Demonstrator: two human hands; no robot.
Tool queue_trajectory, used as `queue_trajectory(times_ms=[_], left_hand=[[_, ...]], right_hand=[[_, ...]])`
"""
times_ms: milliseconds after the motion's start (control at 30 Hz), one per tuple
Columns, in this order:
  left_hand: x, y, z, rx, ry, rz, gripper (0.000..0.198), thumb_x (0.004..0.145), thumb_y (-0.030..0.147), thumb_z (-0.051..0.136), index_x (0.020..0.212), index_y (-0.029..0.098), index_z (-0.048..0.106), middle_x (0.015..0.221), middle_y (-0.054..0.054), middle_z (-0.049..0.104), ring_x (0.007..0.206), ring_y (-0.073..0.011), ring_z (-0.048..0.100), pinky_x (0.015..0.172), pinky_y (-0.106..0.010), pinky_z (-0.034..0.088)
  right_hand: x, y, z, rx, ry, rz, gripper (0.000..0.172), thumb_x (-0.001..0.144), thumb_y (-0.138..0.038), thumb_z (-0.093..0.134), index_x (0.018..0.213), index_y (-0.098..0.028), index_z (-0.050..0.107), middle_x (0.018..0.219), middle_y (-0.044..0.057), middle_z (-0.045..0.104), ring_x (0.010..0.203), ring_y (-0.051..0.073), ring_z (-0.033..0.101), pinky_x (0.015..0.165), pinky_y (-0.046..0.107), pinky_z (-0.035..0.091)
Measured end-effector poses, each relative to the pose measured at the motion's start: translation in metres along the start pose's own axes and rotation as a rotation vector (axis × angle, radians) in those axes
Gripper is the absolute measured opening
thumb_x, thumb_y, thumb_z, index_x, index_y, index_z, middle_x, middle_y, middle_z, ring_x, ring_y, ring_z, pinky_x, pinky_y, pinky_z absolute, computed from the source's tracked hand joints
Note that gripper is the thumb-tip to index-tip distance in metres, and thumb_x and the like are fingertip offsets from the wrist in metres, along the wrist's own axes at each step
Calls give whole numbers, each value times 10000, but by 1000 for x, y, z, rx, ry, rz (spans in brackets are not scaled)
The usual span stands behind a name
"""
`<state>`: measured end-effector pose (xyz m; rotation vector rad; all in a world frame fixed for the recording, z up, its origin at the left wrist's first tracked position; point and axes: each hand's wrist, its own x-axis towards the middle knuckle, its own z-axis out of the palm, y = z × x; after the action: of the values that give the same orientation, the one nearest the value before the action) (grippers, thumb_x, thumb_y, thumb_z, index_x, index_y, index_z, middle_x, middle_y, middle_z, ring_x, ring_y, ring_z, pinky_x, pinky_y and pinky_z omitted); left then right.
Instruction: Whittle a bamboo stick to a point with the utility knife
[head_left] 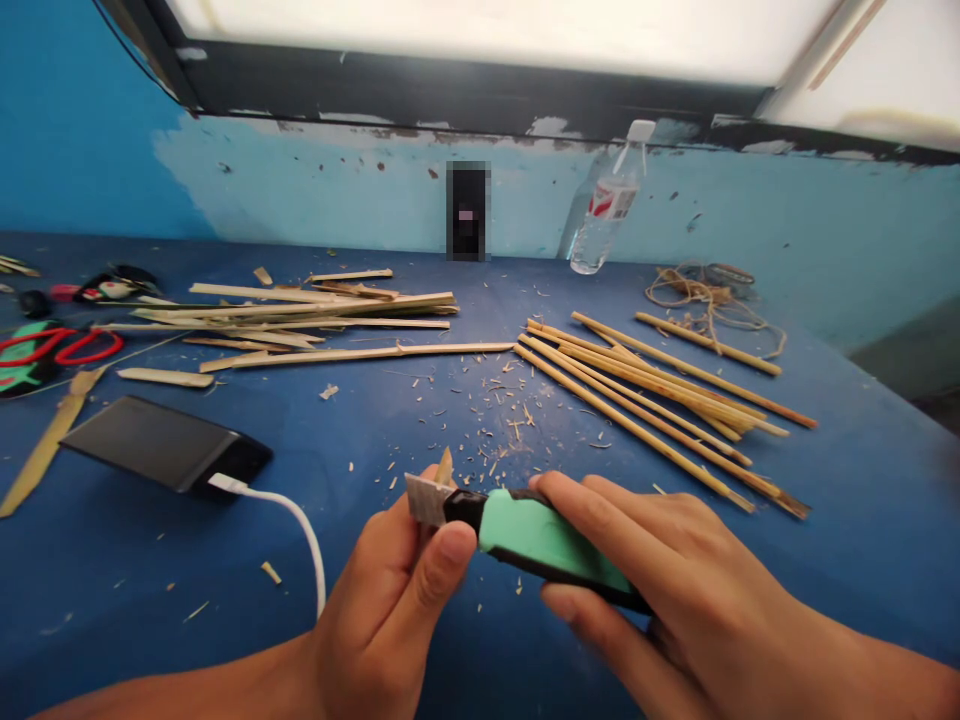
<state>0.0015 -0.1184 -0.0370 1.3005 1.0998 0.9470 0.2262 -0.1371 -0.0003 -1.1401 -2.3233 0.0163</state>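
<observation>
My right hand [660,570] is wrapped round a green and black utility knife [555,540], whose short metal blade [427,498] points left. Between the thumb and fingers of my left hand [397,590] is a small piece of wood [445,467]; its pointed tip shows just behind the blade, and the rest is hidden by the fingers and knife. The left thumb lies right by the blade's lower edge. Beyond both hands, thin shavings [517,430] are scattered over the blue table [420,660].
Round sticks [645,375] lie at the right, near tangled twine [697,298]. Split strips [300,310], red-handled scissors [90,346] and a black device [165,440] with a white cable [300,520] are at the left. A bottle [607,210] leans against the wall.
</observation>
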Motion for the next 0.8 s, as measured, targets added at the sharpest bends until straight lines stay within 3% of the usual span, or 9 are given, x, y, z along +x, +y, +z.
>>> queue_trajectory(times_ms=[267, 433, 500, 567, 667, 800], left_hand=[[5, 0, 4, -6, -82, 36, 399, 1035, 514, 540, 769, 222, 593, 672, 29, 476, 600, -130, 398, 543, -222, 391], [-2, -2, 6, -45, -9, 98, 448, 1039, 515, 532, 706, 221, 470, 635, 50, 340, 572, -121, 333, 566, -226, 387], [0, 0, 2, -120, -79, 56, 468, 1005, 566, 566, 705, 222, 460, 634, 51, 335, 555, -116, 304, 511, -221, 350], [5, 3, -2, -225, -175, -30, 464, 977, 635, 556, 755, 230, 508, 632, 50, 377, 517, -104, 280, 443, -208, 282], [10, 10, -6, -318, -243, -109, 463, 969, 689, 505, 887, 251, 630, 606, 57, 416, 453, -75, 214, 390, -184, 192], [10, 17, -6, -420, -280, -200, 452, 963, 673, 546, 906, 256, 713, 576, 73, 396, 407, -41, 207, 380, -158, 194]], right_hand=[[-5, -6, 7, -77, 94, 67, 324, 1089, -353, 381, 1285, -138, 522, 918, 75, 751, 658, 191, 706, 508, 318, 518], [1, 14, -1, 47, 14, 310, 274, 1046, -342, 533, 1294, -231, 571, 923, 5, 716, 659, 147, 662, 561, 277, 473], [6, 19, -6, 120, 43, 313, 274, 1046, -356, 542, 1299, -255, 565, 940, -10, 717, 684, 125, 657, 593, 251, 469], [8, 21, -10, 144, 64, 302, 267, 1049, -372, 533, 1292, -264, 559, 949, -18, 717, 706, 121, 658, 609, 243, 465], [7, 26, -6, 39, -28, 347, 266, 1053, -400, 501, 1266, -256, 569, 931, -8, 715, 719, 165, 669, 598, 286, 443], [3, 43, 15, -222, -163, 332, 317, 1052, -388, 490, 1267, -173, 578, 1007, 85, 707, 871, 274, 694, 707, 377, 492]])
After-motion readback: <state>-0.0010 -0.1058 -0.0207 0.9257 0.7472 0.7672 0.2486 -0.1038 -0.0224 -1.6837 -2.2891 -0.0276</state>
